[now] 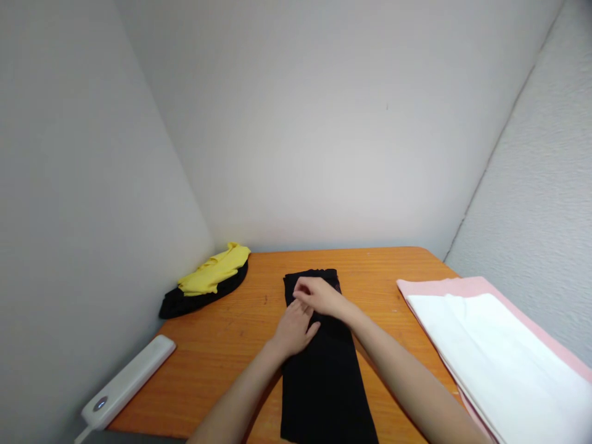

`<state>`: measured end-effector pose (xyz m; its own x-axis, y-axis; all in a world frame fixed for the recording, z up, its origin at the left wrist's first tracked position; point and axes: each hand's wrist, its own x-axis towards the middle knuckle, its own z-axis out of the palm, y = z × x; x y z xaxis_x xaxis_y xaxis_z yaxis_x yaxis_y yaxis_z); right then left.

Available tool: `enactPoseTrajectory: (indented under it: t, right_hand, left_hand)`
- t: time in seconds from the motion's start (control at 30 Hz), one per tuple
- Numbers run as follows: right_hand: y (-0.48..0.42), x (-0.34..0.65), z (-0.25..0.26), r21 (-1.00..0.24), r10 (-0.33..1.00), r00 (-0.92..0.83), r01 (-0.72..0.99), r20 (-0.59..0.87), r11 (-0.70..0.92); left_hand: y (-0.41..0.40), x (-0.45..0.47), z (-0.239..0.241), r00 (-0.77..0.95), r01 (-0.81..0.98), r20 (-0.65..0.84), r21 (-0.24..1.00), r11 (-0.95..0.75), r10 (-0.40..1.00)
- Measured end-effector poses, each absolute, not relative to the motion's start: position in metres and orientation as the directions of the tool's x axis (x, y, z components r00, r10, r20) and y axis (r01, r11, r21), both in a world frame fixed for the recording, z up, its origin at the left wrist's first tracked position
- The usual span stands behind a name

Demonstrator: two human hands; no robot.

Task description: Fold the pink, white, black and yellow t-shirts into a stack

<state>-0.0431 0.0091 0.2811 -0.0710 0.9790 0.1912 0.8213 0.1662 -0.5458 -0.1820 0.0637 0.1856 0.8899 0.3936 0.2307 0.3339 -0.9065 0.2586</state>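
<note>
Lower centre, your black cloth [324, 382] lies folded into a long strip, not yet crosswise; your left hand [293, 327] presses it flat-fingered, your right hand [319, 296] is curled, its grip unclear.

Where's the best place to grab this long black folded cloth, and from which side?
Likely the far short end of the black cloth, pinched from above at both corners. It lies flat as a narrow strip running away from you, and the left hand and right hand rest near that end.
</note>
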Motion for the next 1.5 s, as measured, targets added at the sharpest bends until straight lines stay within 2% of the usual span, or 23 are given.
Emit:
enactPoseTrajectory:
  t: [0.07, 0.17, 0.37, 0.67, 0.83, 0.93, 1.07, 1.3, 1.5]
  right_hand:
    - [0.025, -0.03, 0.258, -0.441, 0.938, 0.143, 0.897, 0.317, 0.013]
    - [0.037, -0.021, 0.222, -0.334, 0.907, 0.194, 0.94, 0.374, -0.063]
    - [0.053, -0.014, 0.196, -0.361, 0.903, 0.248, 0.926, 0.351, -0.114]
    - [0.076, 0.0, 0.197, -0.366, 0.933, 0.255, 0.918, 0.255, -0.151]
    - [0.08, -0.016, 0.21, -0.324, 0.922, 0.244, 0.935, 0.3, -0.142]
    - [0.093, -0.032, 0.223, -0.231, 0.928, 0.187, 0.966, 0.323, -0.114]
    - [0.119, -0.048, 0.225, -0.095, 0.959, 0.122, 0.99, 0.258, -0.1]
    - [0.14, -0.043, 0.209, -0.099, 0.965, 0.085, 0.993, 0.25, -0.062]
    - [0.143, -0.034, 0.203, -0.086, 0.958, 0.084, 0.994, 0.276, -0.062]
  left_hand:
    - [0.059, -0.182, 0.19, 0.884, 0.33, 0.264, 0.231, -0.915, 0.385]
    - [0.055, -0.181, 0.194, 0.873, 0.332, 0.296, 0.219, -0.918, 0.387]
    - [0.052, -0.181, 0.192, 0.865, 0.335, 0.319, 0.211, -0.918, 0.388]
    - [0.052, -0.183, 0.19, 0.879, 0.302, 0.32, 0.202, -0.932, 0.355]
    - [0.053, -0.181, 0.189, 0.885, 0.301, 0.301, 0.215, -0.929, 0.356]
    - [0.054, -0.18, 0.188, 0.893, 0.289, 0.286, 0.226, -0.93, 0.347]
    - [0.051, -0.179, 0.187, 0.901, 0.29, 0.261, 0.23, -0.929, 0.346]
    - [0.049, -0.176, 0.182, 0.917, 0.274, 0.225, 0.25, -0.929, 0.331]
    - [0.053, -0.176, 0.182, 0.939, 0.272, 0.164, 0.179, -0.946, 0.301]
